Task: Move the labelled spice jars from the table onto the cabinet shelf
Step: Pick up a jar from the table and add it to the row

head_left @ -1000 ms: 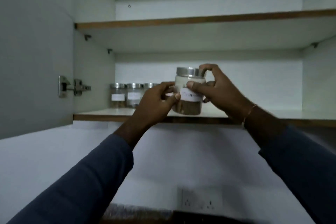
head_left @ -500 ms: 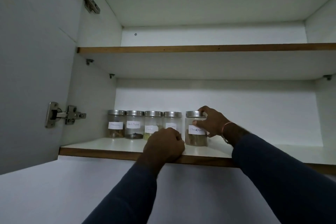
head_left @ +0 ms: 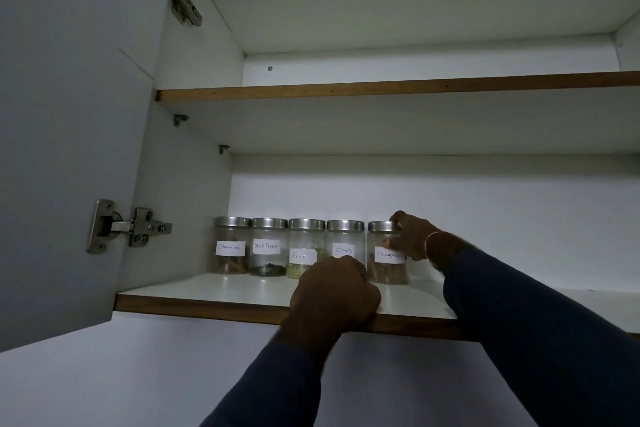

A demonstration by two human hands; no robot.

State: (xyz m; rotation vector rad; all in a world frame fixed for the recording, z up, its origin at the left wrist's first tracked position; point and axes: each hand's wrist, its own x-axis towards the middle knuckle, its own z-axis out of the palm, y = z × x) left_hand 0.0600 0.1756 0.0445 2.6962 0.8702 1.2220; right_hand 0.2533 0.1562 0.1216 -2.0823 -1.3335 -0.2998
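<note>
Several glass spice jars with steel lids and white labels stand in a row at the back left of the lower cabinet shelf [head_left: 214,291]. From the left, the labels read Cinnamon [head_left: 231,246], Black Pepper [head_left: 267,246], Fennel [head_left: 304,248] and Cloves [head_left: 345,243]. The rightmost jar [head_left: 382,260] stands upright on the shelf, and my right hand [head_left: 410,236] grips its lid and right side. My left hand [head_left: 334,291] rests as a fist on the shelf's front edge, in front of the Fennel and Cloves jars, with nothing in it.
The cabinet door [head_left: 69,135] hangs open on the left, with hinges [head_left: 128,225] on its inner face. An upper shelf [head_left: 381,88] runs above. The lower shelf continues bare to the right of the jars.
One second ago both hands held the jar in front of the shelf. It now stands at the right end of the row, the left hand dropped to the shelf edge, and the view rose.
</note>
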